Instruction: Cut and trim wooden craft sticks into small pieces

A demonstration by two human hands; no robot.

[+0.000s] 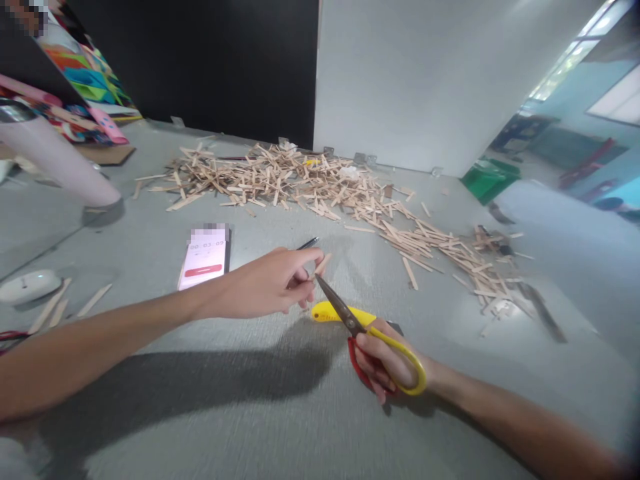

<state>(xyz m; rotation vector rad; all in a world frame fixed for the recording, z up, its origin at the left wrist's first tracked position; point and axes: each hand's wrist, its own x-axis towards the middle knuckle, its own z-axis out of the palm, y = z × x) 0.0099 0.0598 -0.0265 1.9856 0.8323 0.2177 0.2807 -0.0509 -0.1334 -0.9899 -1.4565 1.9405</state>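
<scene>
My left hand point(273, 280) pinches a short wooden stick piece point(324, 264) between thumb and fingers. My right hand point(387, 360) is wrapped round the handles of a pair of scissors point(354, 325), one handle yellow and one red. The dark blades point up and left, with their tip at the lower end of the stick piece; whether they touch is too small to tell. Under the scissors lies a yellow cutter point(327, 311) on the grey table point(240, 413). A dark pen point(309, 243) lies just behind my left hand.
A long pile of wooden stick pieces point(260, 175) stretches across the back and down the right side. At left are a phone point(204, 257), a white mouse point(30, 287), a few loose sticks point(95, 300) and a pale bottle point(65, 157). Black and white panels point(400, 80) stand behind.
</scene>
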